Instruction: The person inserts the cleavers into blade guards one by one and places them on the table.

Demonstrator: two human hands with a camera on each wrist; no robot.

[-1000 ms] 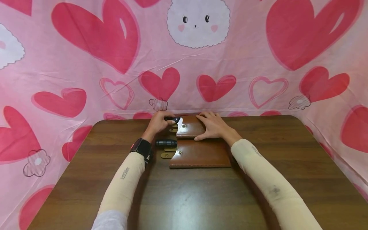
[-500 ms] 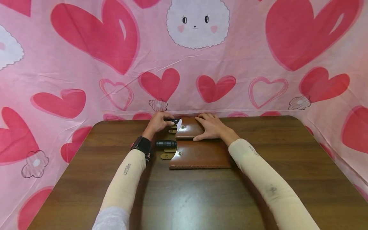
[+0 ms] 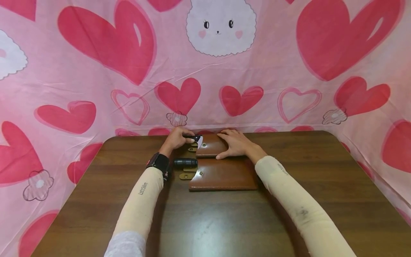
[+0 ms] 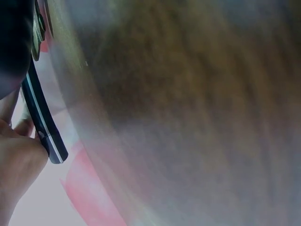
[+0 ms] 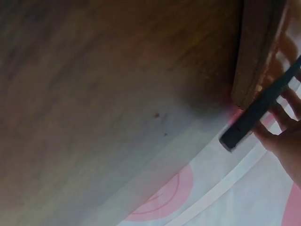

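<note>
Two brown leather sheaths lie one behind the other. At the far sheath (image 3: 210, 145), my left hand (image 3: 176, 138) grips a knife's black handle (image 3: 194, 137). A strip of its shiny metal blade (image 3: 199, 142) shows at the sheath's mouth; the rest is inside. The left wrist view shows the handle's butt end (image 4: 51, 141) with a metal strip along it. My right hand (image 3: 238, 143) rests on the far sheath with fingers spread, thumb along its near side. Closer to me is the near sheath (image 3: 224, 175), a ribbed black handle (image 3: 185, 162) sticking out on its left.
Tan snap straps (image 3: 186, 176) stick out left of the sheaths. The wooden table (image 3: 208, 221) ends just behind the far sheath, against a pink heart-print cloth (image 3: 205, 96). The right wrist view catches a dark sheath edge (image 5: 251, 117) beside the right fingers.
My right hand has shifted very slightly left on the far sheath. The left hand keeps its grip on the knife handle, and the near sheath lies as before. The head view has tilted a little.
</note>
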